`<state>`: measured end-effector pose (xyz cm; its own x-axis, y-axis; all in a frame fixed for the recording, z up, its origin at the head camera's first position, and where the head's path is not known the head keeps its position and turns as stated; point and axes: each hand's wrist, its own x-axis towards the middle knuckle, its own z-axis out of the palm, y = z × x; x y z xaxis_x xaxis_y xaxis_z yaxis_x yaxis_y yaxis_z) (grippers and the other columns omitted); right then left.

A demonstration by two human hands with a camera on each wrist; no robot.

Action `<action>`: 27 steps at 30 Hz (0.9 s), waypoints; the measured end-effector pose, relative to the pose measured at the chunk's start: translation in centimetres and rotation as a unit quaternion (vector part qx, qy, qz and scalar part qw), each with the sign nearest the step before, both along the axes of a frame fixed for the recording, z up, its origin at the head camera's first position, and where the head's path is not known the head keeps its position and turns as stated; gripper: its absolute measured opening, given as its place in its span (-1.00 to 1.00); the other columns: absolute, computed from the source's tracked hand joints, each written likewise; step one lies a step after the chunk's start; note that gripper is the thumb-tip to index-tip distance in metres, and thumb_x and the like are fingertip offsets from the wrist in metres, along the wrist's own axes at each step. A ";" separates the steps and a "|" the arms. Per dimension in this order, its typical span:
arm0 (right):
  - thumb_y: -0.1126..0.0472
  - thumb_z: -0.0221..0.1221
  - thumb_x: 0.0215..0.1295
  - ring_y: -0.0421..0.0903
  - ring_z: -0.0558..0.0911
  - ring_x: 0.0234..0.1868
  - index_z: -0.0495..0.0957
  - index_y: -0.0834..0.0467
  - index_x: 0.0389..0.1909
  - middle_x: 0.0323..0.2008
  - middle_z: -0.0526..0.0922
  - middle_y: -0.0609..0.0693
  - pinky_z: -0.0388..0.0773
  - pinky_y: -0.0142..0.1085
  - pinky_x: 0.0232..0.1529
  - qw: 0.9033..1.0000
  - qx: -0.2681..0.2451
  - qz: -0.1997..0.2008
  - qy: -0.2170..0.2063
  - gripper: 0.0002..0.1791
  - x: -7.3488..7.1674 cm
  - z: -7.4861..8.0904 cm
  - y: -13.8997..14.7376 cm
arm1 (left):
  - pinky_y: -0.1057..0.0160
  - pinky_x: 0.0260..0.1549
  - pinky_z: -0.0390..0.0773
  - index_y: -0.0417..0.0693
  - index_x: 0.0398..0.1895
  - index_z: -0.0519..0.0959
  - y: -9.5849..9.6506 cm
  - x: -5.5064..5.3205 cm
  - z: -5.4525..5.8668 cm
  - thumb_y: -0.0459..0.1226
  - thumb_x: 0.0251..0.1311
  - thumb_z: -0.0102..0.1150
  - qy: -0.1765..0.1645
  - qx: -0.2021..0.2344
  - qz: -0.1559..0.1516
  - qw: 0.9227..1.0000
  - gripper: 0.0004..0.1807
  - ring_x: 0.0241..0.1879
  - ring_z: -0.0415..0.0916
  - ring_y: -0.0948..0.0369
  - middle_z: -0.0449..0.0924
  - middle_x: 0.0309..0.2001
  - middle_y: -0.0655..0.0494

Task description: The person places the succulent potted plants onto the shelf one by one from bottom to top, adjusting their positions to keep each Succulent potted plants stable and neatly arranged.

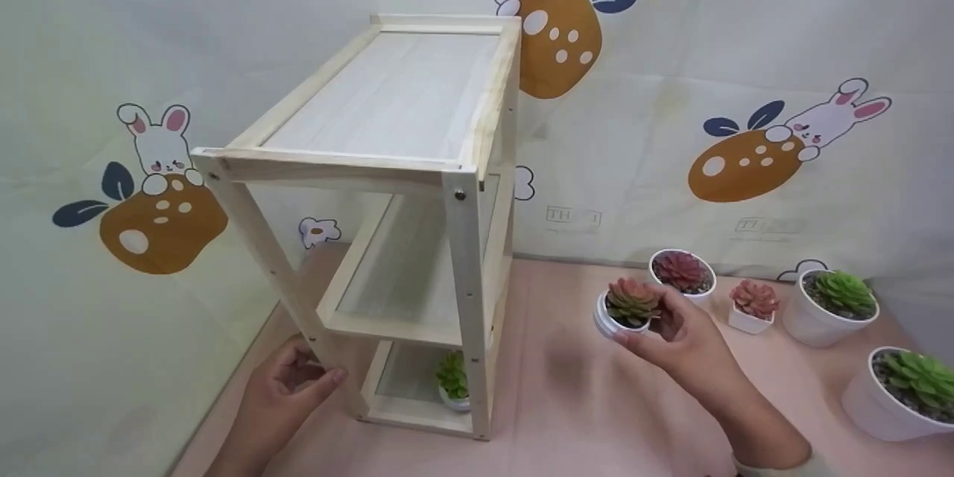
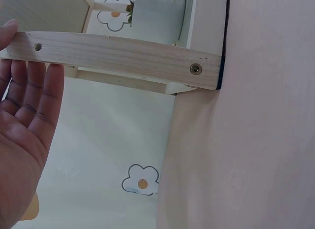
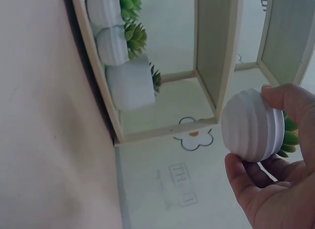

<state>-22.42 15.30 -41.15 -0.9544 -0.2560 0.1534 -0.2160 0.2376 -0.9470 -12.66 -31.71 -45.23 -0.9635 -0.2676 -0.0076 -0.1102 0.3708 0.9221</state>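
1. Reddish-green succulent [image 1: 632, 304] in its small, ribbed white pot was up in the right hand [image 1: 689, 350], clear of the pink tabletop [image 1: 551, 417].
2. That grip was clamped on the pot, thumb on one side and fingers on the opposite side.
3. To the left of the grip, near but apart from it, I saw a three-tier wooden shelf [image 1: 395, 97]; its right front post [image 1: 469, 298] stood in the way of a full look at a small green plant [image 1: 451, 373] on the lowest board.
4. Farther left, the left hand [image 1: 287, 391] was closed on the shelf's left front post [image 1: 274, 268], thumb and fingers at opposite edges.
5. Just behind the right-hand grip sat a dark red succulent [image 1: 680, 272], its white pot partly hidden by the fingers.
6. Right of the grip came a pink succulent [image 1: 754, 298] in a square pot, then a larger potted green one [image 1: 835, 313]; another green one [image 1: 909, 395] stood nearer the person.
7. Beyond the grip hung a rabbit-printed backdrop [image 1: 641, 127].
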 end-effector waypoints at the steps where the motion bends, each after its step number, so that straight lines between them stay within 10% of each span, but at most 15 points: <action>1: 0.31 0.50 0.17 -0.39 0.55 0.28 0.42 0.27 0.35 0.39 0.53 0.14 0.45 -0.60 0.25 1.000 0.001 0.001 -0.002 -0.27 0.0 0.2 -0.2 | 0.38 -0.03 0.65 -0.09 0.22 0.53 0.0 0.0 0.0 -0.21 0.20 0.52 0.001 -0.001 -0.001 1.000 -0.45 -0.05 0.67 0.28 0.69 0.15 -0.02; 18: 0.31 0.49 0.18 -0.10 0.53 0.37 0.39 0.24 0.37 0.39 0.51 0.12 0.46 -0.53 0.30 0.999 -0.029 0.034 -0.027 -0.25 0.6 3.4 -3.9 | 0.37 -0.02 0.65 -0.02 0.24 0.53 0.1 0.0 0.3 -0.11 0.17 0.54 -0.018 0.004 0.000 1.000 -0.40 0.00 0.67 0.22 0.66 0.21 -0.01; 27: 0.35 0.48 0.16 -0.12 0.55 0.36 0.41 0.28 0.33 0.37 0.55 0.11 0.44 -0.50 0.34 0.995 -0.054 0.089 0.004 -0.28 0.8 4.6 -6.4 | 0.36 -0.03 0.67 -0.11 0.10 0.58 0.1 -0.1 -0.1 -0.28 0.19 0.51 0.026 0.026 -0.005 0.999 -0.56 -0.08 0.69 0.26 0.70 0.05 -0.02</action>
<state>-21.57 8.91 -36.54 -0.8938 -0.4028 0.1973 -0.2540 0.0921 -0.9628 -12.75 -31.61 -45.33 -0.9654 -0.2592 0.0296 -0.0577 0.3228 0.9447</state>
